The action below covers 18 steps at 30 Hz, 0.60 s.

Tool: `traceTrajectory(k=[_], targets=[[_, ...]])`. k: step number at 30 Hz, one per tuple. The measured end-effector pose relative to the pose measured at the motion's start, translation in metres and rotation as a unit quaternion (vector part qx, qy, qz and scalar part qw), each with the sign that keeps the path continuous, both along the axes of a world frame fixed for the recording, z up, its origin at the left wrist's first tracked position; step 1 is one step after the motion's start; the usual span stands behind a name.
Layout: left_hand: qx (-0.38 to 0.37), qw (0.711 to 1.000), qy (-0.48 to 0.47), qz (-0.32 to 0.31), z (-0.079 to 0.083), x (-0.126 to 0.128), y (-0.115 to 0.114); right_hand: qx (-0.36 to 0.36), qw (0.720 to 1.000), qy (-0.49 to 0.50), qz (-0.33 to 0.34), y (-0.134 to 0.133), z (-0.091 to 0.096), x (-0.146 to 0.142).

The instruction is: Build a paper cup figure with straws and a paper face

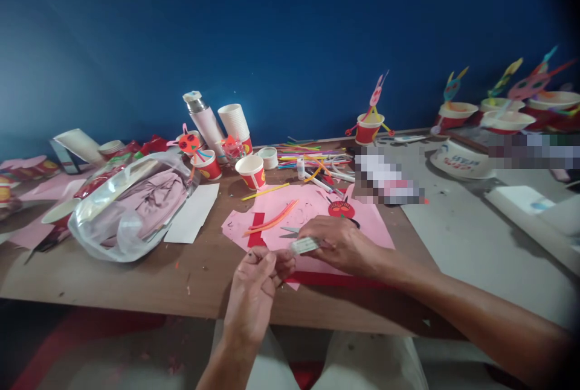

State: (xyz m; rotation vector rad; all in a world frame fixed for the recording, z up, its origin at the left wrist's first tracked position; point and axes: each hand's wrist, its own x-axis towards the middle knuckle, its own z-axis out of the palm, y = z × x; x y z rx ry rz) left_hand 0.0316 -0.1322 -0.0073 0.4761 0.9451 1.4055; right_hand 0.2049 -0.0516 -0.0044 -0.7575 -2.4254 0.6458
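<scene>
In the head view, my right hand (342, 245) grips a small whitish tube with green print (306, 246), its end pointing at my left hand. The fingers of my left hand (258, 278) are pinched together just before that end; anything between them is too small to make out. Both hands are above the front of a pink paper sheet (376, 230). Behind the tube show the grey blades of scissors (289, 232). A red round paper face (341, 207) lies beyond my right hand. Orange and pink pipe cleaners (274, 219) rest across a red strip (257, 230).
A clear plastic bag (113, 239) and a white card (193, 215) lie left. Behind are a paper cup (250, 171), a stack of cups (235, 124), a flask (206, 124) and several loose pipe cleaners (312, 157). Cup figures (369, 130) stand along the blue wall (290, 34).
</scene>
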Motion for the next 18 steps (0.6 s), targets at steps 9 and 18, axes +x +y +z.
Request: traceTrajectory(k=[9,18], targets=[[-0.022,0.999,-0.028,0.022,-0.008,-0.009,-0.008,-0.14,0.987,0.075,-0.017,0.013,-0.003,0.011],[-0.032,0.996,-0.083,-0.009,-0.013,-0.006,-0.011,-0.152,0.982,0.107,-0.03,0.017,-0.004,0.012]])
